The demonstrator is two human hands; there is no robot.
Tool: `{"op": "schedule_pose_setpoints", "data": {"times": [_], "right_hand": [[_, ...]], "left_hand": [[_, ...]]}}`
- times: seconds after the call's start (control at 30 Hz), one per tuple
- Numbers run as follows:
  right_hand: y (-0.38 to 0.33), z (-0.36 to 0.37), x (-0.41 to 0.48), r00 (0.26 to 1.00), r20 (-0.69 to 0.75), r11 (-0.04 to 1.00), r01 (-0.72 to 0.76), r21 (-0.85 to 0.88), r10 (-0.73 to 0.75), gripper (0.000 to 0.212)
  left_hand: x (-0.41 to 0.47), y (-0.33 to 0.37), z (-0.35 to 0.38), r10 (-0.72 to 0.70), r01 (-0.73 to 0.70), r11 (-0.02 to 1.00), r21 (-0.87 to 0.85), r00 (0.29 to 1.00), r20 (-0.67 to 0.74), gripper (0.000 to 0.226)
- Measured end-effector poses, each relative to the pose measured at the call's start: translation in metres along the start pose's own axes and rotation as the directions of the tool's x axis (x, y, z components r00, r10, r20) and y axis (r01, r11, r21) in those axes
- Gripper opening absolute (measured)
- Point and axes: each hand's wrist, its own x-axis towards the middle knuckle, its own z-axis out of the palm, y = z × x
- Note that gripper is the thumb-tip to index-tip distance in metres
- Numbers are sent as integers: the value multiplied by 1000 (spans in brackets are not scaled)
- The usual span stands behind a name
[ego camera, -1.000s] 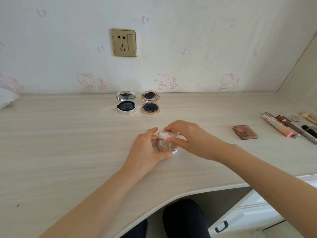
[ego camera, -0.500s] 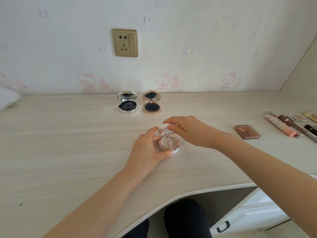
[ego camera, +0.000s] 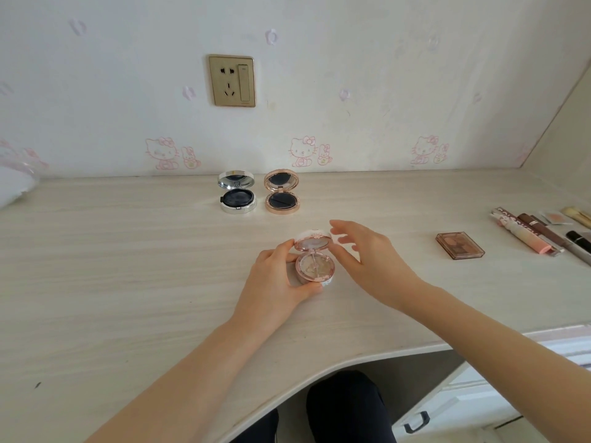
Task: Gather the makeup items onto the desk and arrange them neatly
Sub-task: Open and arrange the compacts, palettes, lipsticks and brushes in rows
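Pink compact (ego camera: 315,266) stands open on the desk (ego camera: 128,266) in front of the gold compact (ego camera: 281,195), left hand (ego camera: 275,282) gripping its base, right hand (ego camera: 367,260) spread-fingered just beside its lid; lining it up beside that gold compact looks next

A gold-coloured wall socket (ego camera: 232,80) with a switch is set in the pale wallpaper (ego camera: 383,59), above the back edge of the desk (ego camera: 128,282). Pink cartoon cat prints (ego camera: 302,151) stand in a row low on the wallpaper. Under the desk front, at the right, a white drawer (ego camera: 463,401) has a dark handle (ego camera: 415,422). Something white (ego camera: 12,187) lies at the far left edge; what it is I cannot tell.
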Motion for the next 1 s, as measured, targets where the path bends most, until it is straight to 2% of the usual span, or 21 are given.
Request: {"op": "schedule_pose_setpoints", "data": {"times": [0.23,0.33,0.4,0.5,0.73,1.0], "right_hand": [[4,17,-32,999,-15,999,-35,-2,35,39],[3,20,-33,1000,-3,1000,-6,-18,6,37],[2,22,-34,1000,-3,1000,9,-19,-9,36],[2,24,-34,1000,-8,999,30,-35,-30,37],[13,26,-24,999,-17,999,30,-44,-30,39],[38,24,9,1000,-22,999,-2,-37,1,35]], "left_hand": [[-4,-1,0,2,4,996,85,998,-70,93],[-8,4,-4,20,-8,994,105,993,-118,79],[-10,8,-7,45,-33,995,92,991,-130,62],[-11,7,-9,67,-60,996,72,992,-108,40],[1,5,-7,92,-91,996,27,995,-32,31],[37,9,4,150,-156,955,252,988,43,33]]}}
